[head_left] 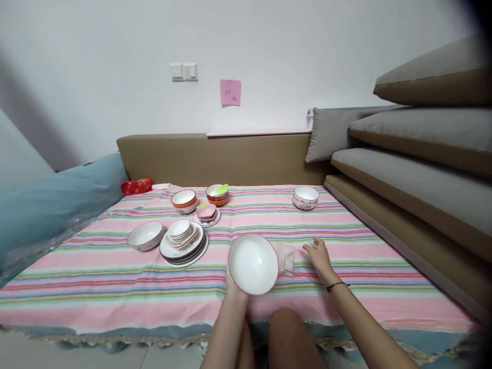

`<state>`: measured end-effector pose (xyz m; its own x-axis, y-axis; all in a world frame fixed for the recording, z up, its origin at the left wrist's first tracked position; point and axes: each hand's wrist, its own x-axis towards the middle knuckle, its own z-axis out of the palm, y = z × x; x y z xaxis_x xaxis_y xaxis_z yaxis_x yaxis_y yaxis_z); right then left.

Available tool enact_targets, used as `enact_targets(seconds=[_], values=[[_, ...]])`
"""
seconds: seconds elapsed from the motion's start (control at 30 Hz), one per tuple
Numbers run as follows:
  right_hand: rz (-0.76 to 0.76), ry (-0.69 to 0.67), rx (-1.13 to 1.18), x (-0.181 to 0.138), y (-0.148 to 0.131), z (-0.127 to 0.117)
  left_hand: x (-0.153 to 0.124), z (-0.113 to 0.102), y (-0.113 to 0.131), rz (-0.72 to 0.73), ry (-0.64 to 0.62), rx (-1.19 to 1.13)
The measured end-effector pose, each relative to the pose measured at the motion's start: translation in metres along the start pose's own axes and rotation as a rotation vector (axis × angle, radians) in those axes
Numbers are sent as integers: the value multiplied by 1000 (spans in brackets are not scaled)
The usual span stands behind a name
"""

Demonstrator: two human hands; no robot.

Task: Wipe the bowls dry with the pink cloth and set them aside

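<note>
My left hand [231, 285] holds a white bowl with a red rim [253, 264] from underneath, tilted so its inside faces me, above the near part of the striped cloth [346, 225]. My right hand [318, 255] rests flat on the cloth with fingers stretched out, holding nothing. Its fingertips lie next to a folded beige rag [285, 258] just right of the bowl.
A stack of plates topped with small dishes [183, 242] and a white bowl [145, 235] sit at centre left. Behind stand orange bowls [184, 200], a bowl stack with a green item [217, 194], a pink dish [206, 212] and two white bowls [306, 197]. Cushions [423, 169] rise on the right.
</note>
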<state>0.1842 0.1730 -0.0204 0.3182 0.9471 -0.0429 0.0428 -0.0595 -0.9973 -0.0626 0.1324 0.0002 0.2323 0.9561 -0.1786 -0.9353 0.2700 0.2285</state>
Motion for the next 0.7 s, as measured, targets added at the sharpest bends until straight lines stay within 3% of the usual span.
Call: enact_targets(seconds=[0.07, 0.17, 0.27, 0.43, 0.57, 0.7], values=[[-84, 25, -119, 2, 2, 0, 31, 24, 7, 65, 132, -5], [-189, -128, -258, -8, 8, 8, 66, 43, 15, 142, 225, -20], [-273, -228, -496, -20, 19, 12, 81, 34, 17, 127, 296, -31], [-382, -124, -843, -26, 27, 3, 84, 11, 18, 96, 365, 8], [-281, -331, -1043, -30, 10, 12, 87, 18, 20, 131, 386, 1], [-343, -310, -1088, -33, -10, 39, 91, 25, 18, 112, 426, -78]])
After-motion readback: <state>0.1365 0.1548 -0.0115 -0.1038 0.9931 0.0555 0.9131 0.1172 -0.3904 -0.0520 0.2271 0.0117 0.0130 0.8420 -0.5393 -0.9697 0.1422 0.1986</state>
